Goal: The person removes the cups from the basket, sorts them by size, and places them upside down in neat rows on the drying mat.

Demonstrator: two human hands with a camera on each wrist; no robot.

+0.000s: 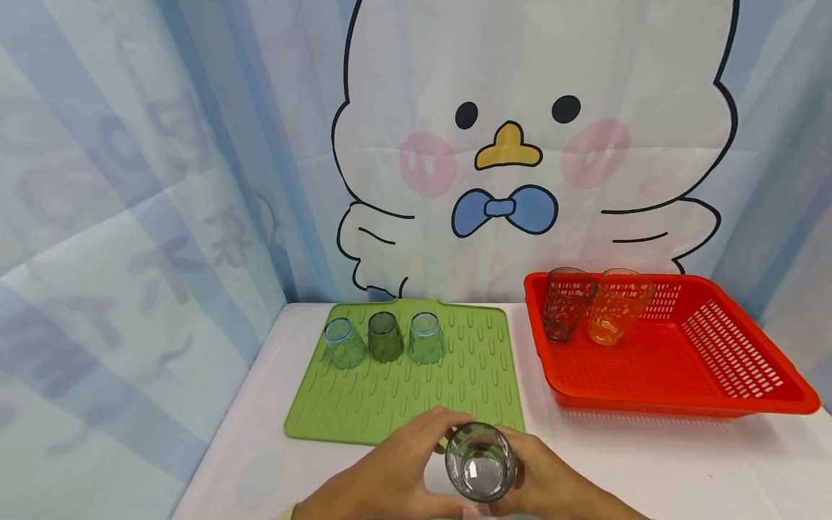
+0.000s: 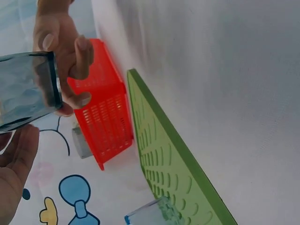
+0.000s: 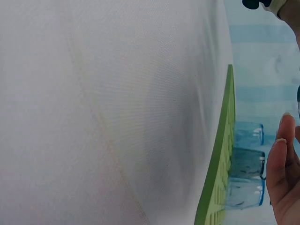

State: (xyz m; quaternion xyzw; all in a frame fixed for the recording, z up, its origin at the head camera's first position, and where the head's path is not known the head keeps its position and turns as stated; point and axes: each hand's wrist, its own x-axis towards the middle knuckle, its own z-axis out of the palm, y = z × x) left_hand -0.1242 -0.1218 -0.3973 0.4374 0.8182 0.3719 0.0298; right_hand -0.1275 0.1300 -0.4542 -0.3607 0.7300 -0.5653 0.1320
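Between both hands, at the bottom of the head view, is a smoky grey drinking glass (image 1: 481, 462) with a round end facing the head camera. My left hand (image 1: 390, 469) holds it from the left, fingers and thumb reaching round its side. My right hand (image 1: 542, 477) curves round the right side; in the left wrist view several of its fingers (image 2: 82, 56) show beyond the glass's end. In the right wrist view the right hand (image 3: 286, 178) appears at the right edge, with most of the held glass outside the picture.
Three tinted glasses, a left one (image 1: 344, 343), a dark middle one (image 1: 385, 338) and a right one (image 1: 426, 338), stand along the green ribbed mat (image 1: 390, 404). A red plastic basket (image 1: 624, 397) on the right contains a dark glass (image 1: 565, 307) and an amber-looking glass (image 1: 614, 310).
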